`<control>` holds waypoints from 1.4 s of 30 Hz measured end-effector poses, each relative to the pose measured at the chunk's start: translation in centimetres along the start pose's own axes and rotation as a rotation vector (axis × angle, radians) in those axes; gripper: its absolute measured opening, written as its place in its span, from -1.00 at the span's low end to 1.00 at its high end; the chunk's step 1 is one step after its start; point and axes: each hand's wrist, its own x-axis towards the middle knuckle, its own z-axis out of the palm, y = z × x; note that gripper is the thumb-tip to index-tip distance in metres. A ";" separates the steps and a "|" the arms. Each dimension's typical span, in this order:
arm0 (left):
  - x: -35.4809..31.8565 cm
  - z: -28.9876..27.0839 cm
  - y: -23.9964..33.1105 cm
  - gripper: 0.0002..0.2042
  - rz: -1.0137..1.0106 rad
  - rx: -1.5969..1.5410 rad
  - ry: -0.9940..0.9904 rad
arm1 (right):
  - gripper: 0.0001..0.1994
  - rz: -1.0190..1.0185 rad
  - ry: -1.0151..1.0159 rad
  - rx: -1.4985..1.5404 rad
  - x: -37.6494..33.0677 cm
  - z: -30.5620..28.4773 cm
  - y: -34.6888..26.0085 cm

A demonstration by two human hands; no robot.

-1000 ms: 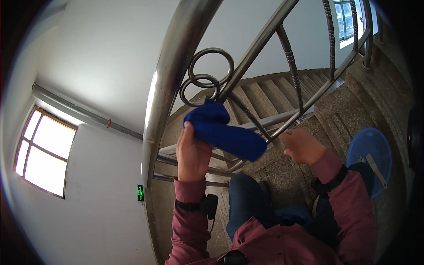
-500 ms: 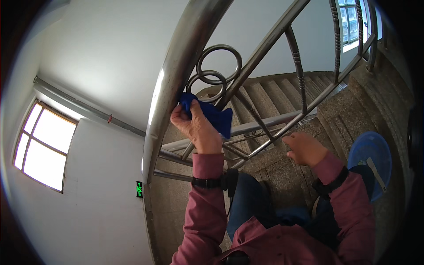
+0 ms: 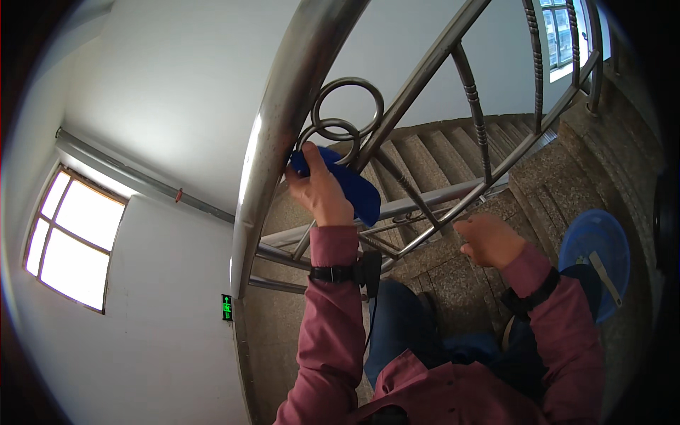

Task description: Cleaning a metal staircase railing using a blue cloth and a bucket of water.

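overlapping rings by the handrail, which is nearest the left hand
The lower ring, partly covered by the left hand and blue cloth; the upper ring sits higher, clear of both.

A building's stairwell, pretty clearly: it's given away by speckled steps (image 3: pixel 443 153), a metal railing (image 3: pixel 287 99) and a lit green sign (image 3: pixel 227 307).

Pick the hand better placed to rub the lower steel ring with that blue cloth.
Left, I'd judge: the left hand grips the blue cloth close by the lower steel ring, while the right hand, seemingly empty, is farther off to the right.
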 end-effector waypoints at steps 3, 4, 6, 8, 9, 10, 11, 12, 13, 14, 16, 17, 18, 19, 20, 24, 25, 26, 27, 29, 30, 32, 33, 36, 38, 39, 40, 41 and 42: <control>0.5 -0.2 -0.9 -0.68 0.039 0.017 -0.083 | -0.45 -0.026 0.070 0.010 0.0 0.5 0.3; 0.5 -0.3 -1.1 -0.68 0.036 0.016 -0.086 | -0.46 -0.030 0.060 0.016 0.2 0.5 0.5; 1.2 -1.2 -1.5 -0.69 0.032 -0.058 -0.184 | -0.46 -0.037 0.049 0.022 0.3 0.6 0.5; 2.1 -2.5 -1.8 -0.70 0.014 -0.057 -0.244 | -0.45 -0.040 0.048 0.009 0.4 0.5 0.2; 2.2 -2.8 -1.4 -0.71 -0.009 -0.059 -0.308 | -0.45 -0.040 0.047 0.008 0.3 0.4 0.2; 2.2 -3.2 -1.1 -0.71 -0.008 -0.059 -0.306 | -0.44 -0.031 0.040 0.006 0.2 0.4 0.2; 2.0 -3.5 -0.7 -0.71 -0.065 -0.059 -0.333 | -0.43 -0.022 0.033 0.005 0.2 0.3 0.2; 1.7 -3.6 0.1 -0.72 -0.121 -0.059 -0.360 | -0.43 -0.022 0.033 0.004 0.2 0.4 0.3; 1.3 -3.4 0.7 -0.72 -0.121 -0.060 -0.360 | -0.43 -0.015 0.027 -0.001 0.2 0.7 0.5; 0.8 -3.2 1.4 -0.72 -0.165 -0.078 -0.373 | -0.42 -0.007 0.021 -0.005 0.3 0.9 0.7; 0.7 -3.2 1.7 -0.72 -0.205 -0.098 -0.387 | -0.51 -0.036 0.072 -0.020 0.3 1.3 0.9; 0.8 -3.4 1.4 -0.71 -0.184 -0.060 -0.387 | -0.59 -0.063 0.121 -0.033 0.2 1.5 1.0; 1.0 -3.5 1.2 -0.71 -0.162 -0.022 -0.387 | -0.59 -0.063 0.123 -0.034 0.2 1.5 0.9; 1.3 -3.5 1.0 -0.71 -0.161 -0.024 -0.389 | -0.59 -0.069 0.128 -0.033 0.2 1.6 1.0; 1.8 -3.3 0.8 -0.69 -0.076 0.130 -0.325 | -0.59 -0.074 0.133 -0.031 0.2 1.6 1.0; 3.8 -3.0 -1.0 -0.63 0.461 0.567 -0.180 | -0.60 -0.088 0.120 -0.048 0.2 1.5 0.9; 3.9 -3.0 -1.2 -0.63 0.459 0.567 -0.182 | -0.60 -0.086 0.121 -0.045 0.2 1.3 0.8; 4.0 -3.0 -1.4 -0.65 0.351 0.518 -0.218 | -0.60 -0.086 0.123 -0.042 0.2 1.2 0.6; 3.9 -2.9 -1.4 -0.68 0.243 0.468 -0.256 | -0.60 -0.082 0.122 -0.040 0.2 1.1 0.6; 4.1 -3.0 -1.1 -0.71 0.088 0.321 -0.325 | -0.60 -0.062 0.116 -0.029 0.1 0.9 0.5; 4.2 -3.3 -0.8 -0.74 -0.064 0.172 -0.387 | -0.60 -0.061 0.117 -0.027 0.0 1.0 0.6; 4.5 -3.6 -0.4 -0.72 -0.163 0.080 -0.471 | -0.61 -0.063 0.147 -0.027 -0.2 1.2 0.9; 4.7 -3.9 -0.1 -0.70 -0.259 -0.013 -0.550 | -0.61 -0.065 0.149 -0.026 -0.2 1.1 0.8; 5.6 -4.6 0.1 -0.70 -0.473 -0.214 -0.702 | -0.61 -0.064 0.139 -0.034 -0.1 1.2 0.9; 5.3 -4.3 0.1 -0.76 -0.498 -0.313 -0.722 | -0.62 -0.084 0.134 -0.040 0.1 1.6 1.2; 5.3 -4.2 0.2 -0.80 -0.522 -0.409 -0.737 | -0.62 -0.082 0.135 -0.039 0.1 1.5 1.1; 5.4 -4.2 0.1 -0.80 -0.523 -0.409 -0.737 | -0.63 -0.088 0.134 -0.039 0.1 1.3 0.9; 5.6 -4.1 0.0 -0.82 -0.535 -0.349 -0.703 | -0.63 -0.094 0.133 -0.038 0.0 1.0 0.7; 5.6 -3.9 0.1 -0.83 -0.550 -0.289 -0.669 | -0.63 -0.092 0.131 -0.037 0.0 0.8 0.6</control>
